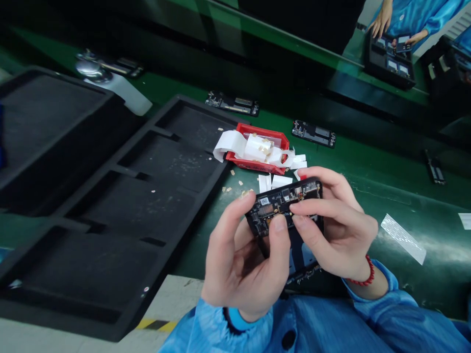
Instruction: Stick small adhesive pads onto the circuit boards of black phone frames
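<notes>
A black phone assembly [264, 211] with exposed circuit boards is held tilted above the bench's front edge. My left hand [246, 264] is closed on its left side, the thumb pressing on the board and a finger at the upper left corner. My right hand [334, 225] is at the right side, its thumb and index finger pinched together over the board. Whether something small sits between those fingertips is hidden. Just beyond the phone assembly, a red bin [263, 131] holds white paper strips [257, 147] and small tan pieces.
A black compartment tray [191, 206] lies to the left, beside a raised black tray [47, 113]. More phone assemblies [232, 104] lie along the green bench [353, 164]. A clear strip [404, 239] is at the right. Another person's hands [382, 19] work over a tray at the upper right.
</notes>
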Motion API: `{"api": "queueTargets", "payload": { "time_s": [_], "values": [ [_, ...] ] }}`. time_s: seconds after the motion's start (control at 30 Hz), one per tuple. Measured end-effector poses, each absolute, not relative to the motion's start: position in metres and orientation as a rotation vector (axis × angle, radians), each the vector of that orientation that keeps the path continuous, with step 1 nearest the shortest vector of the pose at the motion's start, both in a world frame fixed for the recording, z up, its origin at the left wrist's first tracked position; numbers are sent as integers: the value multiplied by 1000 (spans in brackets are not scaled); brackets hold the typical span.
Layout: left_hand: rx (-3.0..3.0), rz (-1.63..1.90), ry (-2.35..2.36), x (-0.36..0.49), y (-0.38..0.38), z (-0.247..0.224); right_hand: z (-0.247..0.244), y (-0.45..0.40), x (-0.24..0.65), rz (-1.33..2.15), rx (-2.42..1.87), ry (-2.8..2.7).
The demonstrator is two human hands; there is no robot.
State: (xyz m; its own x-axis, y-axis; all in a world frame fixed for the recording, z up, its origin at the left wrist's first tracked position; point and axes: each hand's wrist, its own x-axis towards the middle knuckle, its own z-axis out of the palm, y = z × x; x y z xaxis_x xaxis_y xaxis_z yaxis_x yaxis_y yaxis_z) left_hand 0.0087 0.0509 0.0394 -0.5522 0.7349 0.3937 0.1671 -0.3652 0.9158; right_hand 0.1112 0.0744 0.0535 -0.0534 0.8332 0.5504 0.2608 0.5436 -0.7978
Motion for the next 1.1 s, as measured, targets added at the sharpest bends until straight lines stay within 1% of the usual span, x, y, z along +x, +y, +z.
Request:
{"api": "queueTargets", "payload": {
  "time_s": [0.23,0.4,0.5,0.67,0.8,0.97,1.1],
  "values": [
    [1152,1963,1523,10,50,41,52,76,111,569,-889,-1616],
    [1230,2033,1523,9,52,40,51,75,109,757,-939,-1465],
    [1271,2052,1522,9,54,41,49,76,105,808,-940,-1364],
    [1233,1933,1562,5,58,39,42,80,101,910,-913,-1241],
    [1206,1887,1409,-3,60,30,37,81,107,1100,-861,-1158],
    [1159,1874,1332,-4,60,30,35,59,121,1324,-780,-1103],
    [1248,1815,1463,6,70,28,22,34,133,1458,-875,-1182]
  ]
}}
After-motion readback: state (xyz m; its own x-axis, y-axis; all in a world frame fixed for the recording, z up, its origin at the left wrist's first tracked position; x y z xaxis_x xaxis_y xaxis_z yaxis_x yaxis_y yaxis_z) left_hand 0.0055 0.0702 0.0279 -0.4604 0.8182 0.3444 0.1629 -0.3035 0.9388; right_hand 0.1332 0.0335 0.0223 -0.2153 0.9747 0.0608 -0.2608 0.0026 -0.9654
